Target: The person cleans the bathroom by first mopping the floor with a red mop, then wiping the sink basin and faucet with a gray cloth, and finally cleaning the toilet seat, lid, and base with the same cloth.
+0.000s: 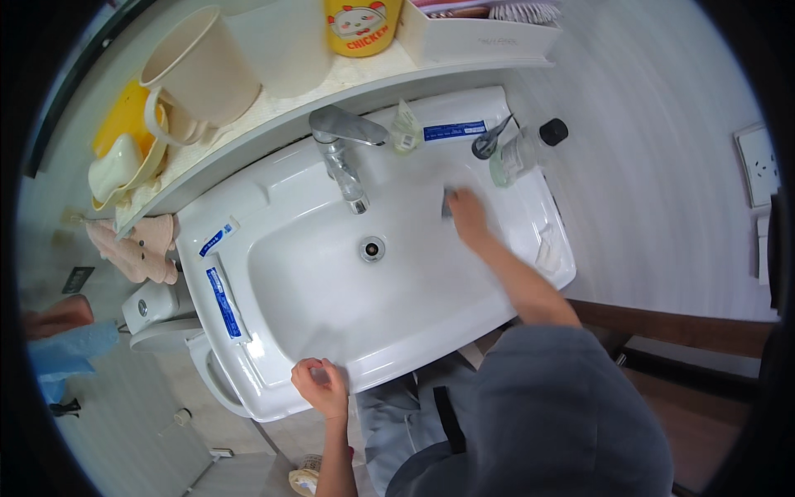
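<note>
My right hand (470,218) grips a small grey object (446,202) against the right inner slope of the white washbasin (298,310). Motion blurs both, so the object's exact kind is unclear. Over the basin's front rim, at the left, hovers my left hand (320,386). Its fingers are loosely curled with a gap inside the loop, and nothing shows in it. A chrome faucet (341,164) reaches over the bowl, and the drain (372,249) is uncovered, with no water visible around it.
Tubes (223,301) with blue print lie on the left rim. Along the back stand a crumpled tube (406,129), another blue-printed tube (454,130) and a clear bottle (514,158). White crumpled material (549,250) lies on the right rim. A shelf (298,102) holding mugs overhangs the back.
</note>
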`<state>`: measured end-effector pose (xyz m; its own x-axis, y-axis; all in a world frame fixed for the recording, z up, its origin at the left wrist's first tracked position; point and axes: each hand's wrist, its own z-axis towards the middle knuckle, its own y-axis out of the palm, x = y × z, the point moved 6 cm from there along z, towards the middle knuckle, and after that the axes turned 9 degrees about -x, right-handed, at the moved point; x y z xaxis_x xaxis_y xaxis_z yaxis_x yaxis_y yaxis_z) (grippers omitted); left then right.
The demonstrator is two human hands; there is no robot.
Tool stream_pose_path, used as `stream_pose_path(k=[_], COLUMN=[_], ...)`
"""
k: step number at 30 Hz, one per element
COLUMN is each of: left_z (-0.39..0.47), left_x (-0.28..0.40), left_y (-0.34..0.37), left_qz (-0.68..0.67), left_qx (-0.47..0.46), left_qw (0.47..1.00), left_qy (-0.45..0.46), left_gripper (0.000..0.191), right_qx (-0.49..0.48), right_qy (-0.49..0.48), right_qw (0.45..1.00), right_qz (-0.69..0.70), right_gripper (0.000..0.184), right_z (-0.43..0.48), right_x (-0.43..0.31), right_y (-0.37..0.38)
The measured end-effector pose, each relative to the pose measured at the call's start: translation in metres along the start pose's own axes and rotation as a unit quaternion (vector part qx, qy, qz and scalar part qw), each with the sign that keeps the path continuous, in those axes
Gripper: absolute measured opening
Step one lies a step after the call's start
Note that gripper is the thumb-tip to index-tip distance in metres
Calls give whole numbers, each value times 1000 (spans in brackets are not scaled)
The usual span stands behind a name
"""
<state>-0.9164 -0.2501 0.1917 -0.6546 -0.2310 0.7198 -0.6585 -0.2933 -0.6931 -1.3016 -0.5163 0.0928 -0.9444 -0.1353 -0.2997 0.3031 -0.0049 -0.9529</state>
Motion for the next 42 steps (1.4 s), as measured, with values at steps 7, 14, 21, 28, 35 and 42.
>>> stream_pose_path(k=[7,14,21,28,35,42], left_z=[3,9,11,15,21,24], left_x=[13,20,18,12,5,5], left_y=[-9,-1,1,2,5,4], left_qz=[38,10,-16,-39,-93,-91], left_qx=[-19,-50,-84,-125,-142,-178], left_qw=[998,999,996,991,985,980], left_qy=[37,19,15,3,-31,-24], left_gripper=[15,16,16,16,17,17], right_qx=[-327,-98,260,86,282,118], right_qy=[5,55,17,-150,-18,-3], right_qw=[919,880,903,939,949,955], right_qz=[221,461,341,296,140,272], right_gripper=[21,16,24,27,24,26], right_z=[-120,-40,109,133,132,135], right_x=[-130,-260,-321,-364,-337,-323], right_y=[68,49,-38,24,-6,0])
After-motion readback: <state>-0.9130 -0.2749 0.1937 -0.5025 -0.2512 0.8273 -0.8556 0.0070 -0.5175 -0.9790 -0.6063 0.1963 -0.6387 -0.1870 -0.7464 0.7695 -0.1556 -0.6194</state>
